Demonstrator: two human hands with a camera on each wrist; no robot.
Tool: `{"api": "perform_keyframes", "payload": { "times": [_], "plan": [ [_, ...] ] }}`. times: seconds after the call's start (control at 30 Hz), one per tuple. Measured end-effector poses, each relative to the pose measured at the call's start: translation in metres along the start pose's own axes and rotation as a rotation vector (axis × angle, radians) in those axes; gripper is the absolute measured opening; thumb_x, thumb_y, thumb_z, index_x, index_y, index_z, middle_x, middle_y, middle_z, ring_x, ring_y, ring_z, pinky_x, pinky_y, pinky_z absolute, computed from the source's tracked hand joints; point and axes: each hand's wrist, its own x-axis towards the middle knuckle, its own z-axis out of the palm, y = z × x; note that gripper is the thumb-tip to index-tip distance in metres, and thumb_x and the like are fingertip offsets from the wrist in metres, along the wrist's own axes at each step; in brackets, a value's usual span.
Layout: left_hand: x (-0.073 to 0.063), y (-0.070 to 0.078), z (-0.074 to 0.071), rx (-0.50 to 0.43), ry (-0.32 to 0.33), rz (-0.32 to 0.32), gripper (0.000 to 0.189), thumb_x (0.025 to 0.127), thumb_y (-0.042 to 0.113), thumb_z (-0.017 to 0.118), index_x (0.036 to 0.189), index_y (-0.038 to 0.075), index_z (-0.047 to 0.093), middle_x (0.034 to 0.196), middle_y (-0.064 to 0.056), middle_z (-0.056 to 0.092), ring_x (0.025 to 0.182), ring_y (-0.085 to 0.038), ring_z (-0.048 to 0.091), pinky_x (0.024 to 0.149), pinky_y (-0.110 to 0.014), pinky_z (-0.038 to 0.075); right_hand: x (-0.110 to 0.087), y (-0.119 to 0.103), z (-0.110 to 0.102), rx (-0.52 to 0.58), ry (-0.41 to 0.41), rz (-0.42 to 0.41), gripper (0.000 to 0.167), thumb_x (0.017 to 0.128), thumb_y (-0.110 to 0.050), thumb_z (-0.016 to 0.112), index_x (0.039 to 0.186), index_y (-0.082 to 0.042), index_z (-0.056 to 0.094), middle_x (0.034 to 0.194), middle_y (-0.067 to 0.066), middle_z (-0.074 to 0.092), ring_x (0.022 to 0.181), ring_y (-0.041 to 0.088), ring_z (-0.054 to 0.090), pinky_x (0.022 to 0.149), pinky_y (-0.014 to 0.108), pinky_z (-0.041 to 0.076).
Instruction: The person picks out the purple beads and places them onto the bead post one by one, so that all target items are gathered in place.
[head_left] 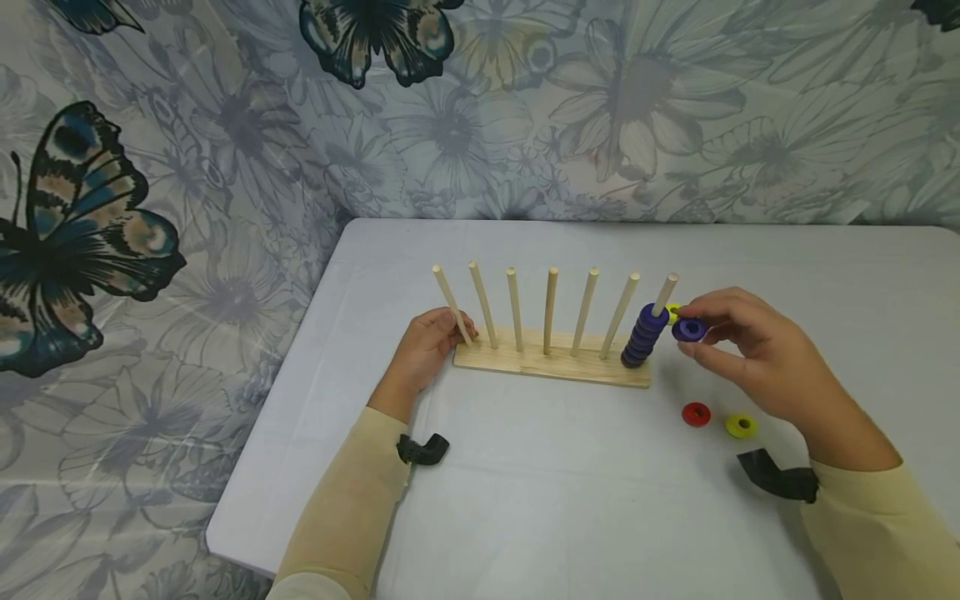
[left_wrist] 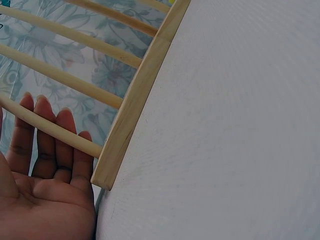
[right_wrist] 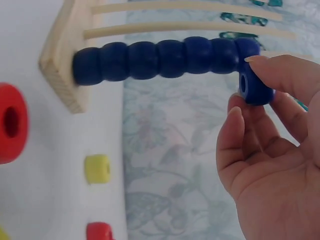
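A wooden peg stand [head_left: 551,368] carries a row of upright pegs on a flat base. Several purple-blue rings [head_left: 642,337] are stacked on its rightmost peg, whose bare top shows above them. My right hand [head_left: 757,358] pinches another purple-blue ring [right_wrist: 258,90] between thumb and fingers, just right of the stack's upper end; the ring overlaps the top of the stack in the right wrist view. At the stand's other end, my left hand [head_left: 423,354] holds the leftmost peg [left_wrist: 55,131] low down, its fingers [left_wrist: 46,145] lying behind the peg.
On the white table [head_left: 525,500], a red ring [head_left: 696,414] and a yellow ring [head_left: 741,426] lie below my right hand. Another yellow ring [head_left: 672,313] shows behind the stack. A further red ring [right_wrist: 99,231] appears low in the right wrist view. Floral cloth [head_left: 450,142] hangs behind.
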Motion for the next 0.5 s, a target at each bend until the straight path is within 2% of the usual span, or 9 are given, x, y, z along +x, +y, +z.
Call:
{"api": "perform_keyframes", "payload": {
  "times": [0.17, 0.37, 0.43, 0.5],
  "plan": [
    [0.0, 0.0, 0.0, -0.006, 0.0, -0.001, 0.045, 0.093, 0.058, 0.074, 0.099, 0.013, 0.078, 0.099, -0.005, 0.072, 0.101, -0.02, 0.07, 0.094, -0.032, 0.055, 0.006, -0.006, -0.003, 0.014, 0.024, -0.03, 0.064, 0.068, 0.041, 0.076, 0.124, 0.011, 0.069, 0.115, 0.012, 0.066, 0.099, 0.01, 0.067, 0.088, 0.013, 0.054],
    [0.0, 0.0, 0.0, -0.005, 0.003, -0.003, 0.044, 0.094, 0.058, 0.074, 0.099, 0.014, 0.078, 0.098, -0.005, 0.072, 0.101, -0.02, 0.07, 0.094, -0.032, 0.055, 0.012, -0.018, -0.007, 0.037, 0.052, -0.015, 0.059, 0.072, 0.039, 0.074, 0.125, 0.013, 0.067, 0.116, 0.011, 0.068, 0.099, 0.014, 0.068, 0.09, 0.015, 0.054],
    [0.0, 0.0, 0.001, -0.005, 0.004, -0.005, 0.044, 0.094, 0.058, 0.074, 0.099, 0.014, 0.078, 0.098, -0.005, 0.072, 0.101, -0.019, 0.07, 0.093, -0.032, 0.055, 0.015, -0.02, -0.007, 0.082, 0.068, -0.03, 0.047, 0.08, 0.031, 0.077, 0.123, 0.016, 0.067, 0.115, 0.013, 0.068, 0.098, 0.016, 0.069, 0.09, 0.016, 0.055],
    [0.0, 0.0, 0.001, -0.003, 0.004, -0.006, 0.044, 0.094, 0.058, 0.074, 0.099, 0.014, 0.078, 0.099, -0.005, 0.072, 0.1, -0.019, 0.07, 0.093, -0.032, 0.055, 0.019, -0.022, -0.007, 0.142, 0.083, -0.057, 0.035, 0.092, 0.012, 0.083, 0.121, 0.019, 0.066, 0.114, 0.016, 0.068, 0.097, 0.018, 0.069, 0.089, 0.016, 0.055]
  ]
}}
